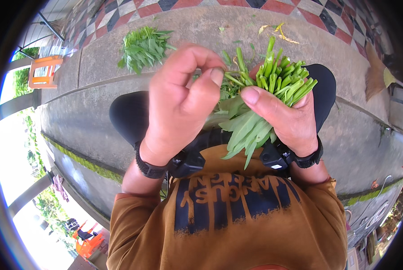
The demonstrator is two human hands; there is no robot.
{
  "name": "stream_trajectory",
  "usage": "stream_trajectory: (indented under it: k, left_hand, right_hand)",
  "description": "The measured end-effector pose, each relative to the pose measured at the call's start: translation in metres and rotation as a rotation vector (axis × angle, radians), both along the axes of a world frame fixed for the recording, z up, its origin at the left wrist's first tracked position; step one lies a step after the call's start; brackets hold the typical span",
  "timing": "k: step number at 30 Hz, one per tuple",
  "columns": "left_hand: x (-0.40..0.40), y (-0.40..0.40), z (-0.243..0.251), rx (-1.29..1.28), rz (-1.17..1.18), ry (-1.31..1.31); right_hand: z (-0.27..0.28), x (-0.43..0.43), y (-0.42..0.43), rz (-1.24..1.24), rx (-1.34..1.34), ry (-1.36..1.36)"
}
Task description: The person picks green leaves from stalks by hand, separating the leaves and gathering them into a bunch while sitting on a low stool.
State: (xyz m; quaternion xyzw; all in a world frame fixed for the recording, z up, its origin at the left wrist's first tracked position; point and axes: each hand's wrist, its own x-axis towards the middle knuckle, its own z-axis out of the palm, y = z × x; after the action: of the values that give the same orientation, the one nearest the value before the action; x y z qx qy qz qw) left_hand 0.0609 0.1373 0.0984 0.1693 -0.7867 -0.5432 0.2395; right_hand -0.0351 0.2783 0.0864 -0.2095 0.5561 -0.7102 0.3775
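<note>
A bunch of leafy green stems (282, 79) is gripped in my right hand (282, 114), its thumb across the stems. The hollow cut ends point up and away from me, while the long leaves hang down towards my body. To the left of the bunch, my left hand (184, 98) pinches a thin green stem (233, 78) between thumb and forefinger; that stem's other end meets the bunch. A separate heap of leafy greens (144, 47) lies on the concrete floor beyond my left hand. Part of the greenery between my hands is hidden.
Yellowed leaves (281, 33) and green scraps lie on the concrete (201, 23) ahead. A broom (377, 74) is at the right, an orange plastic stool (45, 71) at the far left. My knees flank the work. A mossy edge (83, 161) runs along the lower left.
</note>
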Motion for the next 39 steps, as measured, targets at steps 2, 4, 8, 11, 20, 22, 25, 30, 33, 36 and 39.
stream_trajectory:
  k: [2,4,8,11,20,22,25,30,33,36,39]
  left_hand:
    - [0.002,0.004,0.000,0.373,-0.041,0.043]
    - [0.004,0.006,-0.006,0.893,-0.123,0.149]
    - [0.005,0.006,-0.011,1.003,-0.203,0.194]
    - [0.008,0.007,-0.006,1.025,-0.186,0.196]
    - [0.025,-0.032,0.022,-0.457,-0.124,0.221]
    - [0.023,-0.033,0.034,-0.665,-0.110,0.188]
    - [0.039,-0.037,0.037,-0.788,0.021,0.232]
    - [0.049,-0.040,0.024,0.022,0.131,0.218]
    - [0.049,-0.038,0.031,0.540,0.129,0.308]
    - [0.063,-0.032,0.033,-0.105,0.010,0.286]
    - [0.099,-0.035,0.029,-0.249,-0.030,-0.010]
  right_hand:
    - [0.002,0.003,-0.002,-0.033,-0.139,0.029]
    - [0.008,0.003,0.000,-0.006,-0.100,-0.001]
    - [0.010,0.003,0.003,0.019,-0.090,-0.017]
    - [0.008,0.003,0.003,0.033,-0.104,-0.002]
    - [0.027,0.021,-0.008,-0.043,0.097,0.027]
    - [0.031,0.022,-0.010,-0.080,0.103,0.053]
    - [0.038,0.040,-0.024,-0.097,0.134,-0.011]
    - [0.034,0.053,-0.034,-0.079,0.063,-0.065]
    - [0.038,0.055,-0.029,-0.082,0.012,-0.115]
    - [0.041,0.066,-0.026,-0.074,-0.034,-0.127]
    - [0.041,0.077,-0.021,-0.059,-0.063,-0.108]
